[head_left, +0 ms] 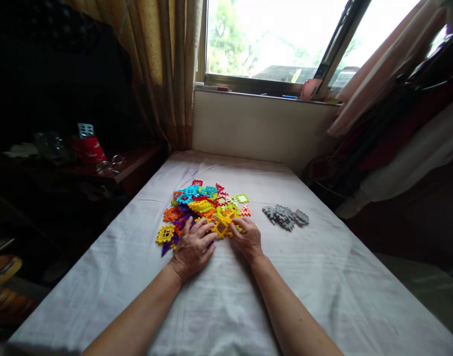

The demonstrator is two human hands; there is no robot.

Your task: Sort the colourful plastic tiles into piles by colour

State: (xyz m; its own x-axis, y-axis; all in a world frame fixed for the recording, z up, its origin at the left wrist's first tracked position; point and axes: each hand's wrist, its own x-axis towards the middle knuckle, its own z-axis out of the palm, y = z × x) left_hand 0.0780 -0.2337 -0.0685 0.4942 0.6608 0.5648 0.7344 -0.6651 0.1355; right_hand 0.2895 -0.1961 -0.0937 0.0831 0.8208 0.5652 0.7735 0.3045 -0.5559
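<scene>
A heap of colourful interlocking plastic building pieces (pixel 200 205) with notched edges lies on the cloth-covered surface. My left hand (pixel 192 247) rests palm down on the near side of the heap, its fingers spread over purple and orange pieces. To its left lies a yellow square piece (pixel 165 233) with a windowed middle. At the heap's right front, my right hand (pixel 247 237) has its fingers bent together at the edge of a yellow building piece (pixel 221 227). Its fingertips partly hide that edge. Apart on the right is a smaller pile of grey pieces (pixel 285 217).
A pale, wrinkled cloth (pixel 226 306) covers the surface. On the left, a dark side table (pixel 137 160) bears a red container (pixel 88 148) and glasses (pixel 111 163). Hanging clothes (pixel 407 123) are on the right; a curtain (pixel 174 69) and window (pixel 263 39) are behind.
</scene>
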